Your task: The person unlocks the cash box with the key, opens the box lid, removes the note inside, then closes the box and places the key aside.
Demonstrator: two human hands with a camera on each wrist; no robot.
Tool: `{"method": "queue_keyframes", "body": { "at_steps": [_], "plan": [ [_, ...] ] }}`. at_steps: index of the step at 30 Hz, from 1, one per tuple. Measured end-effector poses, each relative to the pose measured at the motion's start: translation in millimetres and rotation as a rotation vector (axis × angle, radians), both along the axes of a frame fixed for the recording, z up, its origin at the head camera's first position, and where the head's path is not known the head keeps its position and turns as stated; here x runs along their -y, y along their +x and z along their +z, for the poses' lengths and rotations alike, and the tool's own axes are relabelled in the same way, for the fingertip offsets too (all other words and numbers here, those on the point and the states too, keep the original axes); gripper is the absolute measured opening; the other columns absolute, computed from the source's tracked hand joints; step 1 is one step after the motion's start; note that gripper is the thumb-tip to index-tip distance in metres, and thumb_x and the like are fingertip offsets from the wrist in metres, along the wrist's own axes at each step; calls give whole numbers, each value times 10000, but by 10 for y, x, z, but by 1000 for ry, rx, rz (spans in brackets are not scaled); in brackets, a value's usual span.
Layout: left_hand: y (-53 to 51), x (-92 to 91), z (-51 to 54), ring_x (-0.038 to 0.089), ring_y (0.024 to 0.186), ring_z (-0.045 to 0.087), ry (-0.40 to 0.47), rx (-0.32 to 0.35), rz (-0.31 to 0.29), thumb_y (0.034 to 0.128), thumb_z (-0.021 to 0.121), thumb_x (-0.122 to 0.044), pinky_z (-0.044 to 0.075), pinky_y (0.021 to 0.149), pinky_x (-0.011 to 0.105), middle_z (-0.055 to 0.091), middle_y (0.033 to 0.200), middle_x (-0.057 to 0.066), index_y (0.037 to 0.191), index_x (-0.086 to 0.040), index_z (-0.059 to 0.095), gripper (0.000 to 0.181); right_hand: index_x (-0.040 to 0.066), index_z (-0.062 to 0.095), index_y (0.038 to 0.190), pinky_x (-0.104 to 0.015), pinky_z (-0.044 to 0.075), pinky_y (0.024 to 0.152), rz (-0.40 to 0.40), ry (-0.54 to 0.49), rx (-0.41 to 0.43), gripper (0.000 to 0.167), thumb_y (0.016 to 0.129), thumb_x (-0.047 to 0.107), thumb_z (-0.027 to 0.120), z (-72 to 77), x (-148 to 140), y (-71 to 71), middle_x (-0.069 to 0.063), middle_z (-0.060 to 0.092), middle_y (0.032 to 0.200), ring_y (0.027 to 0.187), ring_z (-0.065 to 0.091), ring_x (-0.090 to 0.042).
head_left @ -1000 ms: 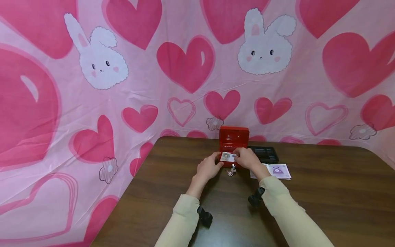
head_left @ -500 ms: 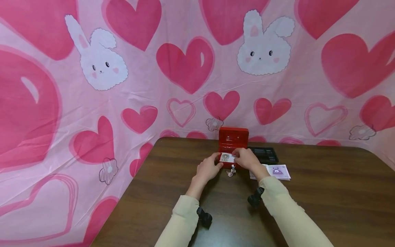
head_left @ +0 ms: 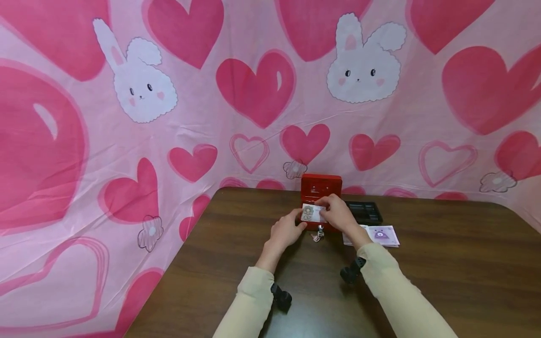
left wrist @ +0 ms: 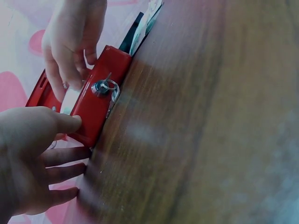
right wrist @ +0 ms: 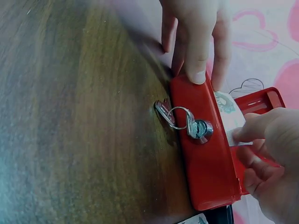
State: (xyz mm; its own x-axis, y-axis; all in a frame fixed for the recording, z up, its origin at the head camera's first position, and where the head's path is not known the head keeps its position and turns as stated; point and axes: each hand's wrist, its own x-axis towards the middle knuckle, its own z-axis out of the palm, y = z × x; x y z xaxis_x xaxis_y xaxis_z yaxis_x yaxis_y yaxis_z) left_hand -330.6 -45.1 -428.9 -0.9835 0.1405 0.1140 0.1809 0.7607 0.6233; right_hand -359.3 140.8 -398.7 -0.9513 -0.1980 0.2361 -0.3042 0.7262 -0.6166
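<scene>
A small red cash box (head_left: 321,184) stands on the table with its lid raised. My left hand (head_left: 285,231) grips the box's left end, its thumb (right wrist: 198,77) on the front wall and other fingers along the side. My right hand (head_left: 339,214) pinches a pale banknote (head_left: 310,213) with a printed figure at the box's opening; the note's lower edge is hidden by the front wall in the right wrist view. Keys on a ring (right wrist: 177,116) hang from the lock (right wrist: 203,130) on the front.
Right of the box lies a black compartment tray (head_left: 365,212). In front of the tray is a stack of purple-and-white play banknotes (head_left: 382,234), partly behind my right forearm. A pink heart-and-rabbit cloth (head_left: 253,89) hangs behind the wooden table (head_left: 444,263).
My right hand has risen a little, and the banknote it pinches has come up slightly at the box's opening. My left hand keeps its place on the box.
</scene>
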Motion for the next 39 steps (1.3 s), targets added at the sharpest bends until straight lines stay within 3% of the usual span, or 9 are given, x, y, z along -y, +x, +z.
{"method": "queue_keyframes", "body": {
  "at_steps": [14, 23, 39],
  "plan": [
    [7, 1, 19, 268, 1227, 607, 10, 1, -10, 966, 624, -339, 467, 1010, 562, 608, 1401, 36, 1446, -228, 504, 507, 22, 700, 1150, -545, 501, 987, -4, -41, -19, 272, 888, 63, 640, -65, -17, 47, -226, 664, 1205, 1016, 613, -360],
    [14, -1, 9, 266, 1226, 611, -11, -8, -3, 963, 626, -350, 480, 993, 548, 606, 1406, 27, 1441, -241, 510, 504, 42, 681, 1208, -521, 529, 967, -93, -116, -25, 289, 929, 102, 642, -82, -39, 91, -203, 679, 1226, 1024, 633, -346],
    [6, 2, 11, 273, 1259, 588, -13, -4, -3, 976, 608, -341, 462, 1017, 552, 586, 1430, 34, 1451, -241, 500, 497, 61, 709, 1191, -502, 550, 933, -158, -229, -220, 259, 951, 135, 643, 18, -100, 176, -188, 669, 1159, 995, 645, -341]
  ]
}}
